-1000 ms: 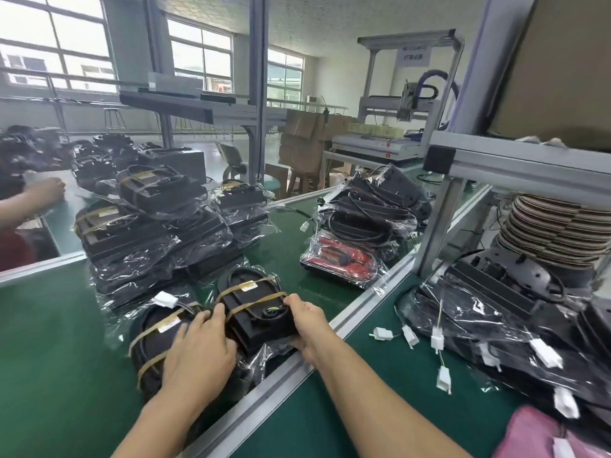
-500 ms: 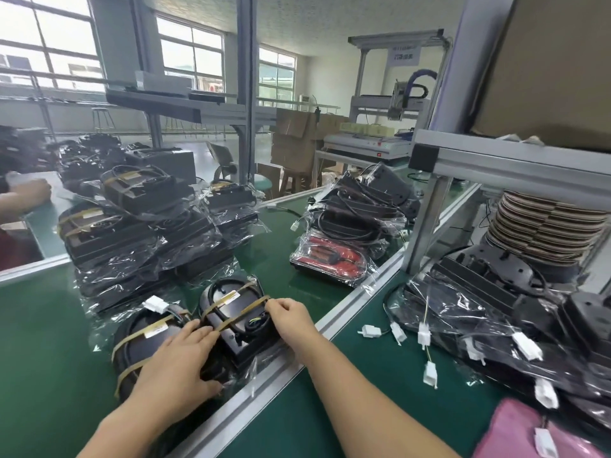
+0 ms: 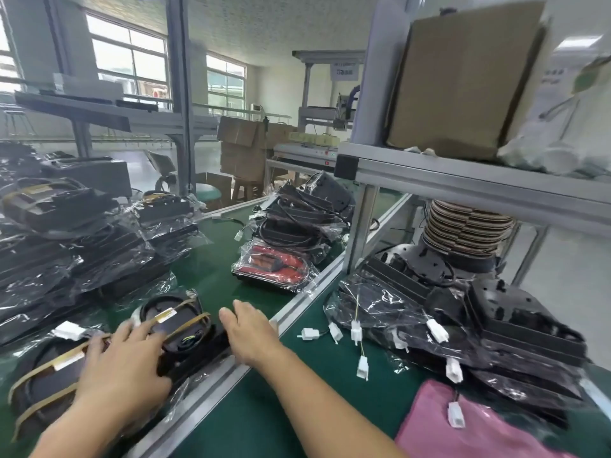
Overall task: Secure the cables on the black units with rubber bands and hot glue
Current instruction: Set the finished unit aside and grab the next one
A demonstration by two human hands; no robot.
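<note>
Green belt [image 3: 205,282] up close, and the left hand [image 3: 122,368] lies flat, fingers spread, on a banded black unit [image 3: 185,328] by the aluminium rail [image 3: 297,309]. The right hand [image 3: 251,332] rests open against its right edge. Beyond sit bagged units [image 3: 82,256].

Bright daylight comes in from the windows [image 3: 129,57] at ten o'clock. The plastic bags [image 3: 109,259] shine with white glare. Both hands look smeared and blurry. Straight posts bend near the edges.
</note>
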